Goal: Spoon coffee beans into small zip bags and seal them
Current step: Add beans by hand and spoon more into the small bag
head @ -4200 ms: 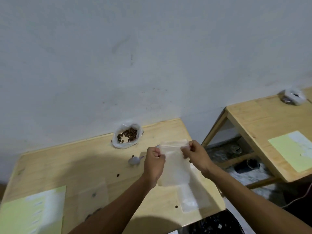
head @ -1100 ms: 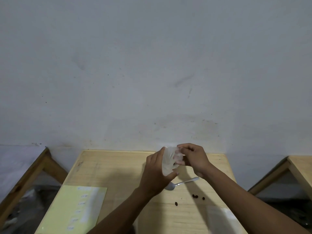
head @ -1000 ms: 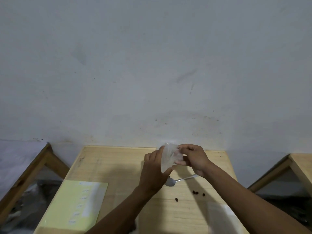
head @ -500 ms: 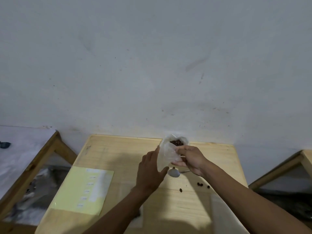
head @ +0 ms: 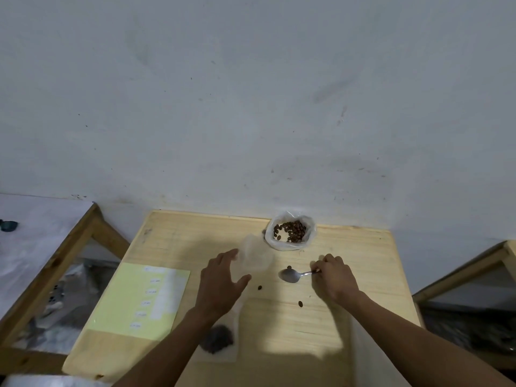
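My left hand [head: 220, 283] holds a small clear zip bag [head: 255, 254] upright between thumb and fingers, its mouth open, just left of the bean supply. That supply is a white plastic bag of coffee beans [head: 290, 233] standing at the back of the wooden table [head: 363, 261]. My right hand [head: 333, 277] pinches the handle of a metal spoon [head: 290, 275], whose empty bowl lies on the table. A flat zip bag with dark beans inside [head: 217, 342] lies partly under my left forearm.
A few loose beans [head: 259, 287] are scattered on the table near the spoon. A pale green sheet with labels [head: 142, 300] covers the table's left part. Other wooden tables stand at the left [head: 55, 263] and right [head: 502, 252]. The wall is close behind.
My right hand has let go of the small bag and dropped to the spoon's handle on the table. My left hand alone holds the bag now. The view has tilted down.
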The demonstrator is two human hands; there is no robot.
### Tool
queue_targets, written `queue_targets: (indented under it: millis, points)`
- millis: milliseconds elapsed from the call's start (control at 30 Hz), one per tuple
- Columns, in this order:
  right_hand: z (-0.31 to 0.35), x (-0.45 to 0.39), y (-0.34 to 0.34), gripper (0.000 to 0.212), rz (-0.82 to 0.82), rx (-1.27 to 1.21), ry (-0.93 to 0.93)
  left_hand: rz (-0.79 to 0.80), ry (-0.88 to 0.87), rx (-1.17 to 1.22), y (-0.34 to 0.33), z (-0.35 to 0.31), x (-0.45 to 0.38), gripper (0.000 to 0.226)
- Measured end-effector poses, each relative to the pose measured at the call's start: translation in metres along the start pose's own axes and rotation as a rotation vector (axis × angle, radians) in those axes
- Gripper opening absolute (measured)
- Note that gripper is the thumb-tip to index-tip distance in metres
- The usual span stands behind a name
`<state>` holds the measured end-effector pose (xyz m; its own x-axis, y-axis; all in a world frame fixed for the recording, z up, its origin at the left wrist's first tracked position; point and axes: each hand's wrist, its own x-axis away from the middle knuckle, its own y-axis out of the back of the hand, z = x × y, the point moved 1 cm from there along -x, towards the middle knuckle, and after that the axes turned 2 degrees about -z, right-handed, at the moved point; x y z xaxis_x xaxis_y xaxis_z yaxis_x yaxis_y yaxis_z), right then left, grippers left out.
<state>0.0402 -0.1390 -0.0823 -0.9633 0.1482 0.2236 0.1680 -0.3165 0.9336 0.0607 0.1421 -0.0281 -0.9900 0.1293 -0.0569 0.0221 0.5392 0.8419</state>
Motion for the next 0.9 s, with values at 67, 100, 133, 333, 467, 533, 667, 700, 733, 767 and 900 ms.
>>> queue_targets:
  millis: [67, 100, 133, 333, 467, 533, 667, 700, 733, 767, 900]
  points:
    - [0.001, 0.000, 0.000, 0.023, -0.040, 0.054, 0.033, -0.004, 0.008, 0.002, 0.000, 0.003, -0.001, 0.066]
    - [0.001, 0.000, 0.000, 0.022, -0.040, 0.066, 0.042, -0.004, 0.009, 0.001, 0.000, 0.004, -0.001, 0.066]
    - [0.002, -0.001, 0.000, 0.020, -0.038, 0.085, 0.052, 0.001, 0.010, 0.000, 0.000, 0.004, -0.002, 0.066]
    - [0.011, 0.002, 0.020, 0.016, 0.054, 0.157, 0.177, 0.062, 0.002, 0.007, -0.005, 0.008, -0.006, 0.066]
    - [0.008, -0.001, 0.048, 0.010, 0.120, -0.031, 0.228, 0.118, 0.048, 0.033, -0.007, 0.013, -0.015, 0.068]
    - [0.000, -0.008, 0.063, 0.009, 0.036, -0.136, 0.211, 0.133, 0.056, 0.038, -0.007, 0.013, -0.022, 0.068]
    - [-0.009, -0.025, 0.093, 0.033, -0.061, -0.259, 0.159, 0.175, 0.024, 0.073, -0.010, 0.004, -0.040, 0.067]
    - [-0.009, -0.028, 0.098, 0.035, -0.073, -0.279, 0.131, 0.199, 0.004, 0.083, -0.011, 0.000, -0.045, 0.067]
    - [-0.008, -0.031, 0.101, 0.035, -0.091, -0.321, 0.094, 0.229, -0.020, 0.093, -0.013, -0.005, -0.049, 0.066]
    - [-0.007, -0.034, 0.101, 0.032, -0.117, -0.388, 0.055, 0.264, -0.043, 0.102, -0.016, -0.011, -0.054, 0.066]
    - [0.002, -0.040, 0.091, 0.013, -0.278, -0.822, -0.105, 0.394, -0.110, 0.132, -0.032, -0.025, -0.066, 0.070]
